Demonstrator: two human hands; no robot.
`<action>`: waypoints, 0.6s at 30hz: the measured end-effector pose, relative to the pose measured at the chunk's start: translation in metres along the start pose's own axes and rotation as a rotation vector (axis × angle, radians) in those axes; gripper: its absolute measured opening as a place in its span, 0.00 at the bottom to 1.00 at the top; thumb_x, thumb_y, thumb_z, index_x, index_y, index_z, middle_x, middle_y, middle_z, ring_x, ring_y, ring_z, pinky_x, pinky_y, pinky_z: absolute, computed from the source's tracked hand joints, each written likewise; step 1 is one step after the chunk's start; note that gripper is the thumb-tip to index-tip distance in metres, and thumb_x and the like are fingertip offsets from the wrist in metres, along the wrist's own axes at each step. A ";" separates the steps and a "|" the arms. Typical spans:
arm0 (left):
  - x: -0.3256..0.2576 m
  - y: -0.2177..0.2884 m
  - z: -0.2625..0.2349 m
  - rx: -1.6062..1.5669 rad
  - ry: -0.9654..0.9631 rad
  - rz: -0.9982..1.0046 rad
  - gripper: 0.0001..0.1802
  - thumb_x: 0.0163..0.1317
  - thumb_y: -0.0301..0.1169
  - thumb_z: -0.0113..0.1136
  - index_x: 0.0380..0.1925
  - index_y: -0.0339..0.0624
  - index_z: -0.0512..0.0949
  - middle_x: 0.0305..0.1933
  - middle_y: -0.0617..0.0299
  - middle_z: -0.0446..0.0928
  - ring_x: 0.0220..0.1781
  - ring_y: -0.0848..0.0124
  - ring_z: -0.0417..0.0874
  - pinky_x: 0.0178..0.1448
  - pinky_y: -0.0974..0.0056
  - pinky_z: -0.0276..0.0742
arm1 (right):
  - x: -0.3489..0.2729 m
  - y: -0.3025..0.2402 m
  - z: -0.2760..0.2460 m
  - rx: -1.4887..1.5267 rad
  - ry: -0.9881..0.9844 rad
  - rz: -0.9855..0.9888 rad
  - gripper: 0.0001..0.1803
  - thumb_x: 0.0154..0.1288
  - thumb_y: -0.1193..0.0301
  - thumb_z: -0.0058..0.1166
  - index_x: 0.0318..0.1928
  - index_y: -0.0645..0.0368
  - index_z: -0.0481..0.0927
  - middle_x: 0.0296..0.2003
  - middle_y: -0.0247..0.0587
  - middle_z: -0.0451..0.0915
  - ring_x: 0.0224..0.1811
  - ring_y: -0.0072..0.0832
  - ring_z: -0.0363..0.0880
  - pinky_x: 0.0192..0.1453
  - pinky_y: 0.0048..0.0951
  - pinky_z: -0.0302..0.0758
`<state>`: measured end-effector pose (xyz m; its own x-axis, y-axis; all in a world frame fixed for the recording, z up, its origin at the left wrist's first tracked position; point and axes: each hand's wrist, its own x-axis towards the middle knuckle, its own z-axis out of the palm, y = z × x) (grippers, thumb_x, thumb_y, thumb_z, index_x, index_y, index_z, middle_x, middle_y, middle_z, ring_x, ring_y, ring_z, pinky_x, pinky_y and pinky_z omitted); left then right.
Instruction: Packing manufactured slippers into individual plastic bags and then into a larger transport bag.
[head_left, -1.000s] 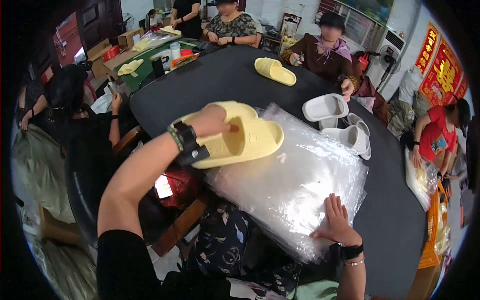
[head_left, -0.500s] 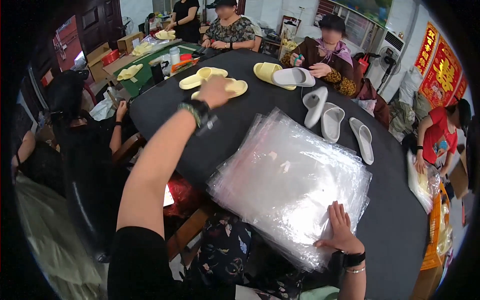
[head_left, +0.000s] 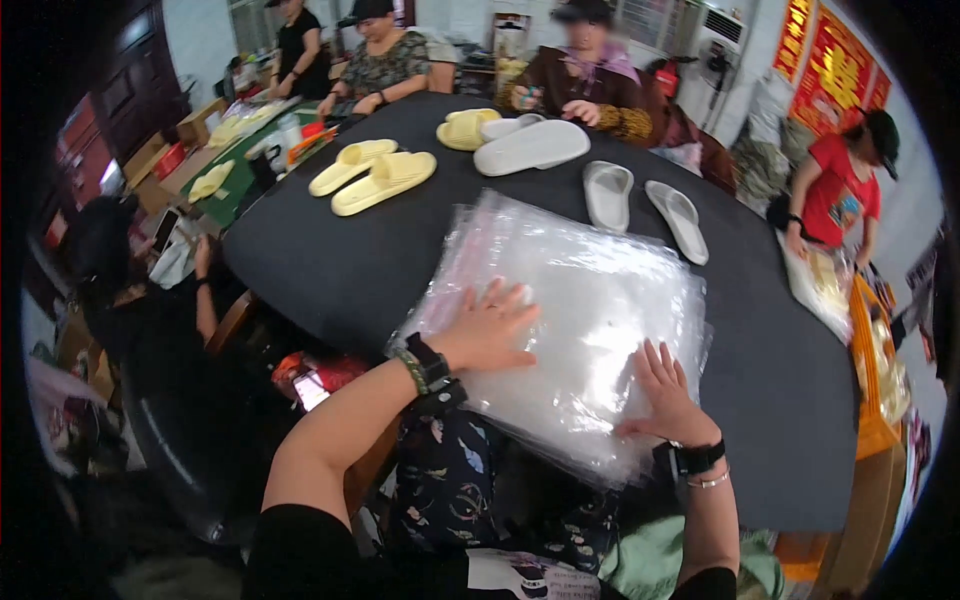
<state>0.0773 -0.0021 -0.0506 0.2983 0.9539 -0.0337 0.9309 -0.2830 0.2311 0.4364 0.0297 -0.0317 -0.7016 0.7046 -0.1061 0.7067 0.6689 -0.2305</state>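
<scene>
A stack of clear plastic bags [head_left: 560,300] lies on the dark table in front of me. Fingers spread, my left hand [head_left: 490,328] rests on the stack's left part. My right hand [head_left: 668,395] lies on its lower right part, fingers also stretched out. Neither hand holds anything. Beyond the stack to the left, a yellow slipper [head_left: 385,183] sits beside another yellow slipper [head_left: 352,165]. Grey slippers lie past the stack: a grey slipper [head_left: 608,196] and another grey slipper [head_left: 678,222] to the right, and a larger-looking grey slipper [head_left: 532,147] near a yellow slipper [head_left: 463,130].
A person in brown [head_left: 590,80] sits across the dark table [head_left: 770,400]. To my left sits a person in black [head_left: 150,300]. An orange crate [head_left: 872,370] stands by the right edge, near a person in red [head_left: 835,190]. A green table [head_left: 235,180] is at far left.
My left hand has left the yellow slippers and come back onto the bags. The right hand stays on the stack. One grey slipper now lies by the far yellow one. My view has shifted.
</scene>
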 end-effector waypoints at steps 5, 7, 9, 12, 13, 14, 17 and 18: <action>-0.002 -0.008 0.005 0.015 -0.072 -0.034 0.50 0.61 0.71 0.47 0.76 0.56 0.52 0.81 0.44 0.41 0.82 0.43 0.32 0.77 0.32 0.29 | -0.024 -0.046 -0.025 -0.098 0.094 -0.022 0.63 0.46 0.42 0.71 0.75 0.61 0.54 0.78 0.53 0.41 0.80 0.56 0.29 0.79 0.58 0.37; -0.006 -0.011 0.006 0.009 -0.068 -0.060 0.50 0.61 0.71 0.47 0.76 0.57 0.53 0.81 0.45 0.40 0.82 0.43 0.31 0.77 0.33 0.29 | -0.035 -0.051 -0.016 -0.052 0.094 -0.010 0.63 0.46 0.42 0.71 0.75 0.60 0.54 0.78 0.54 0.41 0.80 0.56 0.30 0.79 0.59 0.38; -0.003 -0.009 0.007 -0.015 -0.053 -0.023 0.50 0.61 0.71 0.48 0.76 0.57 0.52 0.81 0.45 0.39 0.82 0.43 0.31 0.78 0.34 0.29 | -0.047 -0.047 0.004 -0.023 0.052 0.011 0.61 0.48 0.40 0.69 0.75 0.59 0.54 0.77 0.56 0.43 0.80 0.58 0.33 0.78 0.60 0.39; -0.002 -0.009 0.008 -0.028 -0.047 -0.008 0.50 0.60 0.71 0.48 0.76 0.57 0.53 0.81 0.45 0.39 0.82 0.44 0.31 0.78 0.35 0.29 | -0.047 -0.044 0.035 0.012 0.093 0.030 0.60 0.50 0.40 0.66 0.75 0.57 0.54 0.77 0.57 0.44 0.79 0.59 0.36 0.78 0.61 0.41; -0.004 -0.011 0.007 -0.025 -0.043 -0.004 0.50 0.60 0.71 0.48 0.76 0.56 0.53 0.81 0.45 0.39 0.82 0.44 0.31 0.78 0.35 0.28 | -0.048 -0.045 0.037 0.006 0.085 0.039 0.59 0.52 0.39 0.64 0.75 0.57 0.53 0.77 0.57 0.44 0.79 0.59 0.38 0.78 0.60 0.41; -0.006 -0.011 0.007 -0.025 -0.046 -0.005 0.50 0.60 0.71 0.48 0.76 0.56 0.53 0.81 0.45 0.39 0.82 0.44 0.31 0.78 0.35 0.28 | -0.048 -0.047 0.038 0.008 0.084 0.038 0.59 0.52 0.39 0.64 0.75 0.57 0.53 0.77 0.57 0.44 0.79 0.59 0.38 0.78 0.60 0.41; -0.009 -0.009 0.003 -0.004 -0.019 0.018 0.50 0.60 0.70 0.50 0.76 0.55 0.54 0.81 0.44 0.41 0.82 0.44 0.33 0.78 0.34 0.31 | -0.046 -0.052 0.036 0.011 0.090 0.062 0.59 0.52 0.39 0.64 0.75 0.57 0.53 0.77 0.57 0.44 0.79 0.59 0.38 0.78 0.60 0.41; -0.012 -0.011 -0.001 -0.001 -0.013 -0.008 0.50 0.60 0.70 0.50 0.75 0.54 0.55 0.81 0.44 0.43 0.82 0.43 0.35 0.77 0.33 0.33 | -0.044 -0.054 0.034 0.017 0.092 0.041 0.58 0.53 0.40 0.64 0.75 0.57 0.52 0.77 0.57 0.45 0.79 0.58 0.38 0.78 0.59 0.41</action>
<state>0.0637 -0.0105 -0.0520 0.2932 0.9548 -0.0481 0.9331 -0.2748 0.2320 0.4258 -0.0457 -0.0471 -0.6599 0.7509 -0.0270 0.7327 0.6351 -0.2444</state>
